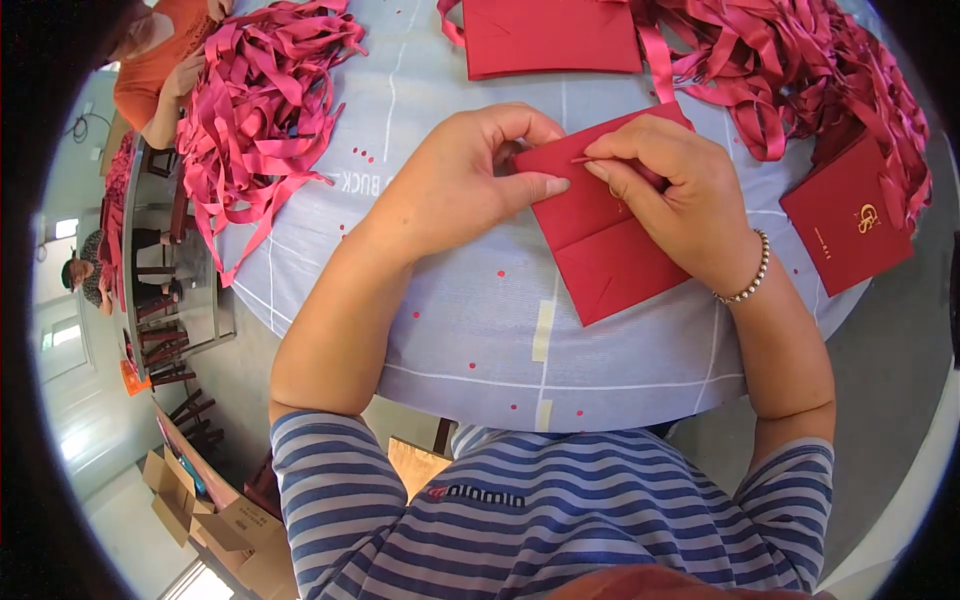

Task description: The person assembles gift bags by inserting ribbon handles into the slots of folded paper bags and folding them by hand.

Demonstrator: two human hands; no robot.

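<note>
A flat, folded red paper bag (625, 262) lies tilted on the cloth in front of me. My left hand (462, 172) grips its upper left edge, thumb on top and fingers partly hidden behind. Over the upper part of the same bag, my right hand (685, 185) is closed in a pinch. A thin red strip (580, 160), perhaps a ribbon end, pokes out from between its thumb and forefinger. Most of that strip is hidden by the fingers.
Loose pink-red ribbons (262, 110) are heaped at the left, with another ribbon heap (790, 60) at the far right. A second red bag (550, 38) lies beyond my hands, a third (848, 215) at the right. Small red dots (473, 366) speckle the tablecloth (450, 300). Another person (160, 70) sits far left.
</note>
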